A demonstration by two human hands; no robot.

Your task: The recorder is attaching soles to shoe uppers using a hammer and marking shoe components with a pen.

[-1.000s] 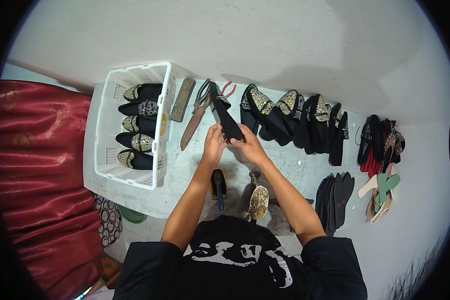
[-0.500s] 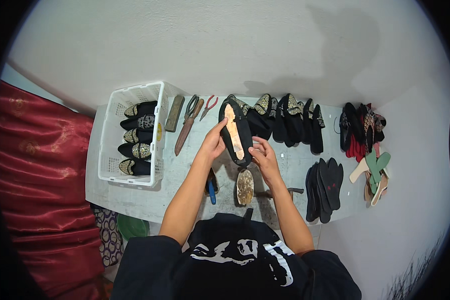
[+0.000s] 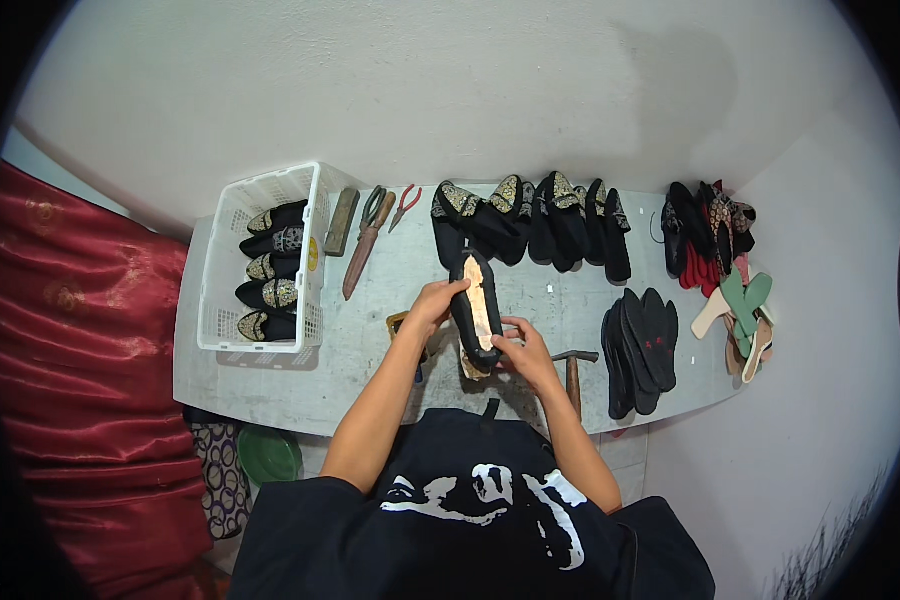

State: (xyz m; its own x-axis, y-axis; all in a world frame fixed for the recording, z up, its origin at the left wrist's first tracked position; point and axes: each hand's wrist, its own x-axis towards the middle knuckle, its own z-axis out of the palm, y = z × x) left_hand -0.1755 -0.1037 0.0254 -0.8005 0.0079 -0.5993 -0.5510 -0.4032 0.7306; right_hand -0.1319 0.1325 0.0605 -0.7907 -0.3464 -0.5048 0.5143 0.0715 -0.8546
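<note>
Seemingly for steadiness, left fingers (image 3: 455, 289) and right fingers (image 3: 519, 328) are gripping, half-curled, opposite edges of an upturned shoe (image 3: 480, 305); a hammer (image 3: 574, 358) is lying right of them.

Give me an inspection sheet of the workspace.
Surface: grey table, stained.
Job's things: black shoe, tan strip along its upward face.
Clutter: white basket of patterned shoes at left; red-handled pliers and shoe row at back; hammer right of the hands; black insoles farther right.
Hands: left hand holds the shoe's left side; right hand grips near its lower end.
Cables: nothing seen for certain.
Surroundings: red curtain at left, green basin past the table's near edge, pale wall behind.
</note>
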